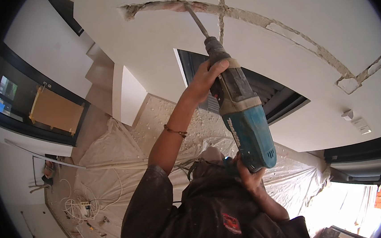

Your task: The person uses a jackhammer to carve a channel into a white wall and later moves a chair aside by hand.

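The left hand is raised high on an outstretched arm, fingers curled shut in a grip; the right hand is clenched lower, near the chest.

The teal, dust-caked rotary hammer drill tilts upward between both hands, its chisel bit touching the rough chased groove above them.

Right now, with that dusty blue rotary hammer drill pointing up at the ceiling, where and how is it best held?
Probably in two places, as it is here. The blue rotary hammer drill stands nearly upright, bit in the rough chased groove in the white ceiling. The left hand wraps the narrow grey neck from the left side; the right hand grips the rear handle from below. The narrow neck suits curled fingers, and the low handle carries the weight.
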Tool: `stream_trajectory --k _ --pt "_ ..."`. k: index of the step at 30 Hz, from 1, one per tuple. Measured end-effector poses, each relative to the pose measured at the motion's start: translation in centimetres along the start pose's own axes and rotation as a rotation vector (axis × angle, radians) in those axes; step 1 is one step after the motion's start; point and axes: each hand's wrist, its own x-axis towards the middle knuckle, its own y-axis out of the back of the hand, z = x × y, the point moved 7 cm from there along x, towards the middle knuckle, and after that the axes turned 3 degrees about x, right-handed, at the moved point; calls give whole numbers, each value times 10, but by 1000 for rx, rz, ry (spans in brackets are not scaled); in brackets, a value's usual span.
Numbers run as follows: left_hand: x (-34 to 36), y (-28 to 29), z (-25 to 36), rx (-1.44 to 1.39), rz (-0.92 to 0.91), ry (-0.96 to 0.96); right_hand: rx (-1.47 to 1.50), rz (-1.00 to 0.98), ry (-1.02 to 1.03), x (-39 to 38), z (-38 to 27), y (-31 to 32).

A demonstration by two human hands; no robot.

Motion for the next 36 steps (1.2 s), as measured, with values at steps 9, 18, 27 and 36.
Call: stream_trajectory --k 9,18,27,36 --pt "9 15 2 47 62 -10 -138 -142 -19 23 -9 -3" --pt "-21 -18 -7 234 -3 20 -232 -184 -75 -11 56 50" --pt "-12 1 -15 288 -53 70 -226 -181 -51 0 82 21" --pt "7 33 -14 341 -28 24 79 -151 -47 25 120 -8"
